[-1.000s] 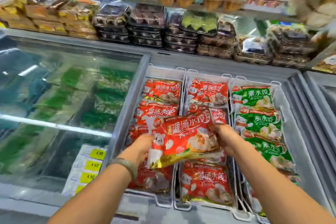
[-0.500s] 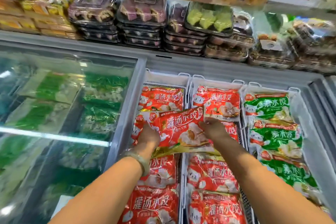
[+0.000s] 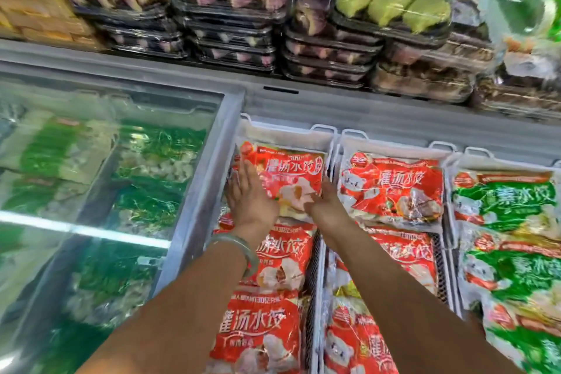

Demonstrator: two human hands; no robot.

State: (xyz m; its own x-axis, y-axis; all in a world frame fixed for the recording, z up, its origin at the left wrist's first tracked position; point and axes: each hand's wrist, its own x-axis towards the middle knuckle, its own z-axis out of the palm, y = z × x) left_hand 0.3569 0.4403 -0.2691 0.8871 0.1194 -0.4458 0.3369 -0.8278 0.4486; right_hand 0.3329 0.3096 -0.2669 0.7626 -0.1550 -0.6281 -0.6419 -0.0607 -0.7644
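Note:
A red frozen dumpling bag [image 3: 291, 173] lies at the far end of the left wire basket [image 3: 285, 133] in the open freezer. My left hand [image 3: 250, 197] rests flat on the bag's left side with straight fingers; a pale bangle is on that wrist. My right hand [image 3: 326, 203] lies against the bag's right lower edge, its fingers stretched along the edge next to the basket wall. More red bags [image 3: 282, 255] lie nearer to me in the same basket.
The middle basket holds red bags [image 3: 394, 188] and the right basket green bags [image 3: 504, 200]. To the left, a shut glass freezer lid [image 3: 106, 191] covers green packs. Stacked black trays of food [image 3: 233, 39] stand on the ledge behind the freezer.
The red bag went from held up over the baskets to lying flat at the left basket's far end. Both hands moved forward with it, and the left hand flattened onto it.

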